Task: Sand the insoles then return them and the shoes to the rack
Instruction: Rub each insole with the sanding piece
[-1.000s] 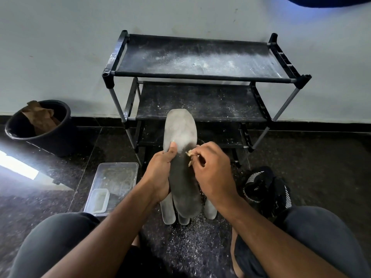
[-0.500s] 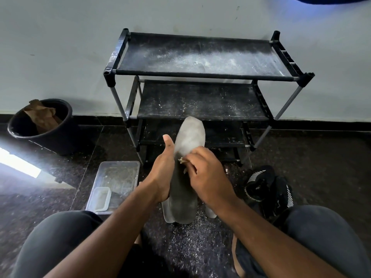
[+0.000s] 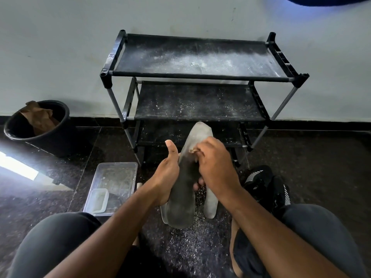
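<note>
— What sort of floor is this?

— Dark speckled stone tile [image 3: 321,157], glossy, with a bright patch of light [image 3: 18,167] at the far left. Pale grit lies scattered on it just in front of the person's knees. Behind runs a plain pale wall [image 3: 60,47] with a dark skirting strip along its foot.

— And the rack?

— A black three-tier shoe rack [image 3: 196,77] stands against the wall, its top and middle shelves powdered with white dust and bare of shoes.

— Where is the insole?

— The grey insole [image 3: 184,189] is held tilted above the floor, toe end pointing toward the rack. The left hand [image 3: 166,177] grips it along its left edge, thumb raised. The right hand [image 3: 216,167] is closed on a small tan scrap of sandpaper [image 3: 193,151], pressed to the insole's upper part. More pale insoles [image 3: 210,203] lie on the floor beneath, partly hidden.

— Anything else around?

— Black shoes [image 3: 267,185] with white stripes sit by the right knee. A clear plastic tray [image 3: 116,177] holding a small tub [image 3: 98,199] lies to the left, and a black bucket [image 3: 40,127] with brown paper [image 3: 38,117] stands near the wall.
</note>
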Tool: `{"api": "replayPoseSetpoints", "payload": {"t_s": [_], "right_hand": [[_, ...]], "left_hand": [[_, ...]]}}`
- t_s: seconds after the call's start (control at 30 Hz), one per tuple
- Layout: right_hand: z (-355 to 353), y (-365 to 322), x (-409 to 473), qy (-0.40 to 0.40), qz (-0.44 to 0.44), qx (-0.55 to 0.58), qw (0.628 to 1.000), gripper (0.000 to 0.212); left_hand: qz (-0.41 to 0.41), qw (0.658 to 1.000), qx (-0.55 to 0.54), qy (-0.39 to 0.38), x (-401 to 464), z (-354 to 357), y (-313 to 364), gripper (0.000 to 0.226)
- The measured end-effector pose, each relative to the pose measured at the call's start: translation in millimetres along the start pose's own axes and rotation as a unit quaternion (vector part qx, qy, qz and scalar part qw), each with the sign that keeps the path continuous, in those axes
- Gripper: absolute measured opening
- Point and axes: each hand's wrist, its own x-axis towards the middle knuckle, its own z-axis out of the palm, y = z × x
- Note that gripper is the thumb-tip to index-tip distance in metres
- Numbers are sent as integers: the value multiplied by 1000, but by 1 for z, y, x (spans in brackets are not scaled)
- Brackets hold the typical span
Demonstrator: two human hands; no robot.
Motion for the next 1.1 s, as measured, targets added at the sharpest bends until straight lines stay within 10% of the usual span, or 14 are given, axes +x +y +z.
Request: {"api": "replayPoseSetpoints", "payload": {"t_s": [0.57,0.77,1.1], "right_hand": [[7,-15,-12,-40,-80,50,995,7],[0,0,5,11,12,85,996,7],[-5,-9,3,-18,-6,105,994,9]], "left_hand": [[-11,999,41,17,8,-7,-1,113],[-29,995,32,-93,-1,0,-3,132],[30,997,65,33,-2,2,2,96]]}}
